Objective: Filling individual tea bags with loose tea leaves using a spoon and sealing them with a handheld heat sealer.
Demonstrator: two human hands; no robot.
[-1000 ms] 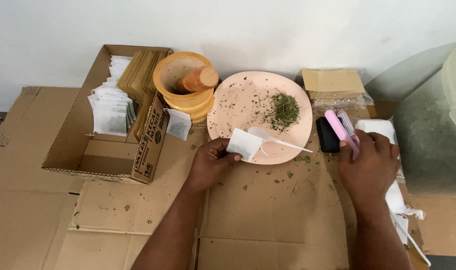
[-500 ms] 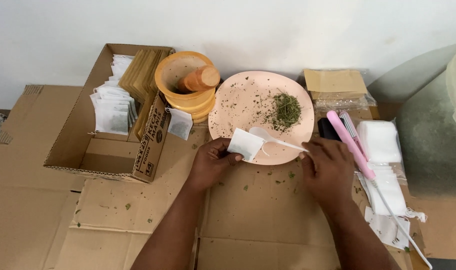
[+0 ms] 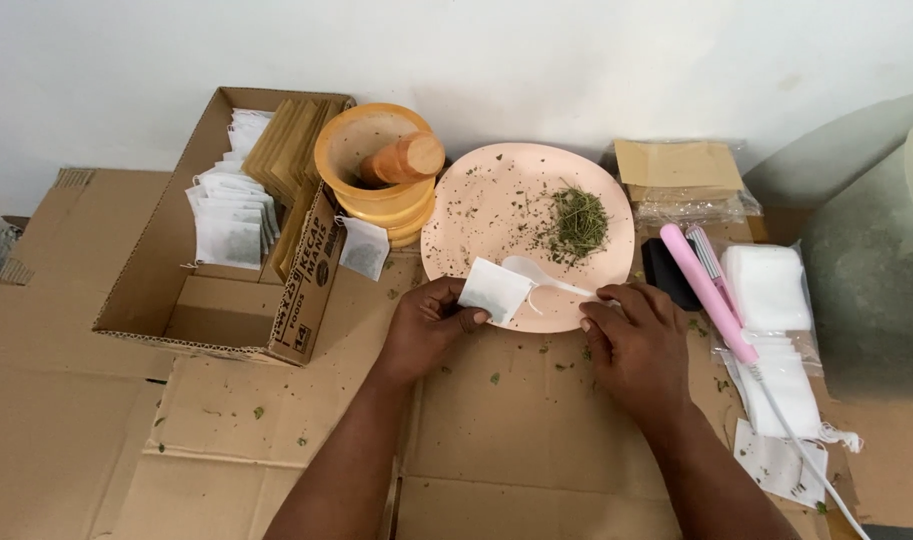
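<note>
My left hand [image 3: 431, 325] holds a small white tea bag [image 3: 493, 289] at the near rim of a pale pink plate [image 3: 481, 205]. My right hand [image 3: 636, 340] rests at the plate's near right edge, its fingertips on the handle end of a white plastic spoon [image 3: 541, 278] that lies on the plate. A little heap of dried green herb [image 3: 579, 220] sits on the plate's right half, with crumbs scattered around.
An open cardboard box [image 3: 166, 270] of white and brown sachets stands at the left. A wooden mortar with pestle [image 3: 381, 170] is beside it. A pink sealing iron [image 3: 711, 290], stacked white bags [image 3: 771, 285] and brown packets [image 3: 676, 165] lie at the right. Flattened cardboard covers the floor.
My right hand left the pink sealing iron at the right and came left to the spoon handle at the plate's edge. My left hand kept the tea bag in place.
</note>
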